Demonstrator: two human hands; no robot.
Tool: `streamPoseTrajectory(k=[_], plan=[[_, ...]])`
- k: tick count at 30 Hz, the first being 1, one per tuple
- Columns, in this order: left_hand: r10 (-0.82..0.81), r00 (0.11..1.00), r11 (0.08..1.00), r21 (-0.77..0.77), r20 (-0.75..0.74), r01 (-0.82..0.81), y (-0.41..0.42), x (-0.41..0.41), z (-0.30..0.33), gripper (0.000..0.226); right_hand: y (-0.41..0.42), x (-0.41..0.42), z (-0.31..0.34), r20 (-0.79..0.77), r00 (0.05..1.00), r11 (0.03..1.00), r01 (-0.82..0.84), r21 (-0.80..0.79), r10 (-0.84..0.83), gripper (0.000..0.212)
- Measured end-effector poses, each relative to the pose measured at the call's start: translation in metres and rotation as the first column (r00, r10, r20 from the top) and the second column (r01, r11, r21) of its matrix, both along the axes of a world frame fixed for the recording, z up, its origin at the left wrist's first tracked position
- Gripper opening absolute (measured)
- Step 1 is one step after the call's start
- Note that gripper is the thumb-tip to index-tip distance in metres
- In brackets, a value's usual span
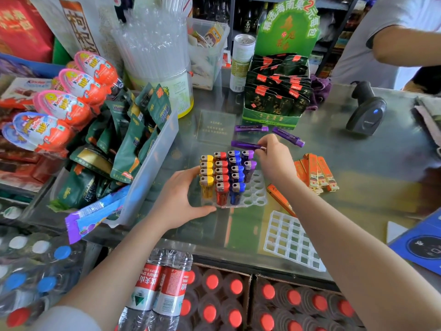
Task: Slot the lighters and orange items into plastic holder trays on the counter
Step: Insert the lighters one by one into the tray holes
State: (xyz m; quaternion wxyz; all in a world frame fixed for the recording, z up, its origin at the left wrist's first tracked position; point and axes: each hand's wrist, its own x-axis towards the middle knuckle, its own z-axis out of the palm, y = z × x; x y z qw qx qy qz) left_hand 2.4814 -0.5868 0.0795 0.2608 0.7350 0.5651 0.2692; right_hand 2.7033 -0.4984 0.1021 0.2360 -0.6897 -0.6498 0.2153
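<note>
A clear plastic holder tray with round holes sits mid-counter, holding upright rows of yellow, red, blue and purple lighters. My left hand grips the tray's left and front edge. My right hand pinches a purple lighter lying flat just behind the tray. Two more purple lighters lie farther back. Flat orange items lie in a fan to the right, one orange item beside the tray. A second white tray with square cells lies empty at the front right.
A bin of green snack packets crowds the left. A green display box, a can and a barcode scanner stand behind. Another person's arm is at the back right. Bottled water sits below the counter edge.
</note>
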Motion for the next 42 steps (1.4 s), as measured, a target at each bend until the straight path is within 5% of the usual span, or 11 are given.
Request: streamPoseTrajectory(k=[4, 9, 14, 23, 28, 36, 42], plan=[[-0.006, 1.000, 1.000, 0.015, 0.000, 0.006, -0.001, 0.000, 0.002, 0.071, -0.039, 0.016, 0.015, -0.315, 0.946, 0.987, 0.113, 0.115, -0.072, 0.011], [-0.019, 1.000, 0.999, 0.045, 0.019, 0.018, -0.003, 0.003, 0.005, 0.063, -0.081, 0.033, 0.027, -0.488, 0.871, 0.968, 0.168, 0.185, -0.058, 0.015], [-0.002, 1.000, 1.000, 0.031, 0.003, 0.002, -0.002, 0.001, 0.000, 0.066, -0.098, 0.033, 0.025, -0.265, 0.957, 0.965, -0.049, 0.258, 0.120, 0.016], [0.000, 1.000, 1.000, 0.020, 0.006, 0.000, -0.002, 0.001, -0.003, 0.067, -0.089, 0.019, 0.031, 0.067, 0.936, 0.886, -0.349, 0.306, 0.346, 0.019], [0.002, 1.000, 1.000, 0.023, -0.001, -0.002, 0.000, 0.000, -0.003, 0.069, -0.085, 0.022, 0.030, 0.068, 0.926, 0.874, -0.374, 0.310, 0.373, 0.017], [0.014, 1.000, 1.000, 0.023, -0.006, -0.014, -0.002, 0.001, -0.003, 0.071, -0.079, 0.014, 0.022, -0.304, 0.924, 0.960, -0.165, 0.228, 0.231, 0.018], [0.028, 1.000, 1.000, 0.011, -0.006, -0.028, -0.004, 0.001, -0.001, 0.073, -0.073, 0.013, 0.025, -0.005, 0.924, 0.879, -0.363, 0.308, 0.383, 0.016]])
